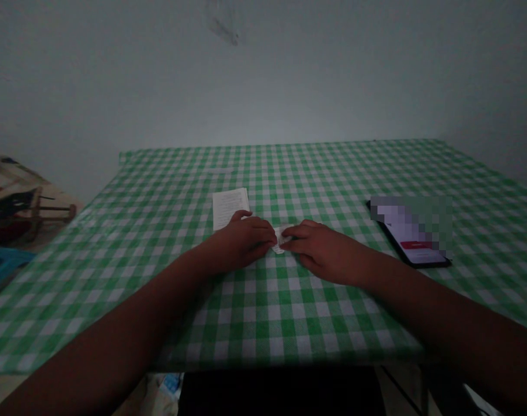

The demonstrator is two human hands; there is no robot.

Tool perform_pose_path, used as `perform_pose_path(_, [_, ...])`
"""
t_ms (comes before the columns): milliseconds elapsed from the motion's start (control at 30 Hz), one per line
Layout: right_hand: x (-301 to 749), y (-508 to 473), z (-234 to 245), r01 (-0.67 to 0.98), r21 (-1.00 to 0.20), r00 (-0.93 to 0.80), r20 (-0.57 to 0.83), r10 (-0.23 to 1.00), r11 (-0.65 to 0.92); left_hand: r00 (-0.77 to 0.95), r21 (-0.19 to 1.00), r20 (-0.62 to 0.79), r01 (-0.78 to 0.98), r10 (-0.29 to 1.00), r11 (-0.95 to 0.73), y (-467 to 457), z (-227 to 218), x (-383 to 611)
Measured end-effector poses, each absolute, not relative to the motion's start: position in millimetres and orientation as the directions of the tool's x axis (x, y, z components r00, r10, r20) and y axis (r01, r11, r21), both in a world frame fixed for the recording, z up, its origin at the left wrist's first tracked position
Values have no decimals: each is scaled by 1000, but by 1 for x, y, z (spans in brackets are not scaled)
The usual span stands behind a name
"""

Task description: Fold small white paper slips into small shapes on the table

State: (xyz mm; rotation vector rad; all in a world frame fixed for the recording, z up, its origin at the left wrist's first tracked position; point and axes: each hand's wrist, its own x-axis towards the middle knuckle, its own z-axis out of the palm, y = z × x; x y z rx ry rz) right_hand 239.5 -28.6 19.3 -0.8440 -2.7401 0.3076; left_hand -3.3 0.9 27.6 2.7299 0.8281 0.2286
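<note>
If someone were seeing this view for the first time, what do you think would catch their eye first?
Probably the green-and-white checkered tablecloth, spread wide below the pale wall. Near its middle, the left hand and right hand come together at a small piece of printed paper, with larger printed sheets just beyond the left hand. Off to the right lies a phone with a lit, partly pixelated screen.

Dimly lit. Pale wall (333,75) behind table's (315,164) far edge, brightest just above it, dark smudge (223,30) high up. On table, green-and-white checked cloth (263,323). Beyond left edge: brown frame (58,209), then blue frame (7,253) closer to near-left corner.
</note>
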Motion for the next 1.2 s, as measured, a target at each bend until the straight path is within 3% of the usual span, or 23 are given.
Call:
perform_pose_path(367, [238, -28, 18, 534, -337, -765, 199, 613, 776, 708, 250, 118, 658, 697, -711, -4, 14, 15])
perform_pose_path(633, [237, -29, 16, 576, -284, -757, 169, 631, 766, 678, 265, 129, 680, 724, -684, -4, 11, 15])
perform_pose_path(1200, [233, -35, 21, 605, -228, -758, 126, 639, 763, 612, 145, 210, 752, 762, -644, -8, 4, 23])
